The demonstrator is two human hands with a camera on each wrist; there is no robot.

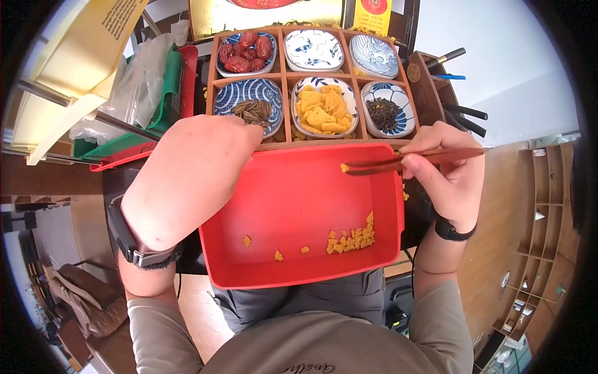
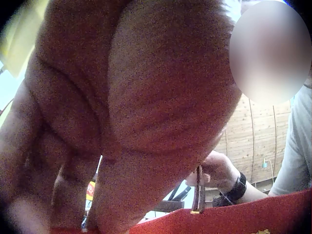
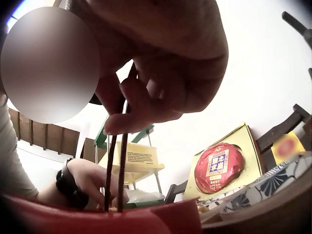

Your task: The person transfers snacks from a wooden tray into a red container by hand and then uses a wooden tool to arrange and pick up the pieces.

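My right hand (image 1: 445, 168) pinches dark wooden tweezers (image 1: 430, 156), their two tips pointing left over the red tray (image 1: 280, 187). A small yellow crumb (image 1: 344, 167) sits between those tips, above the tray floor. My left hand (image 1: 190, 174) grips the tray at its back left corner, palm turned down, with its fingertips mostly hidden in the head view. Inside the tray, a cluster of yellow pieces (image 1: 352, 241) lies along the front right, and a few single bits (image 1: 278, 255) lie farther left.
Behind the tray stands a wooden divided box (image 1: 286, 93) with patterned dishes: red dates (image 1: 246, 53), seeds (image 1: 254, 112), yellow chunks (image 1: 324, 109), dark leaves (image 1: 383, 114). Two back dishes (image 1: 313, 51) hold nothing visible. A green basket (image 1: 163, 93) stands left; pens (image 1: 464, 118) jut out right.
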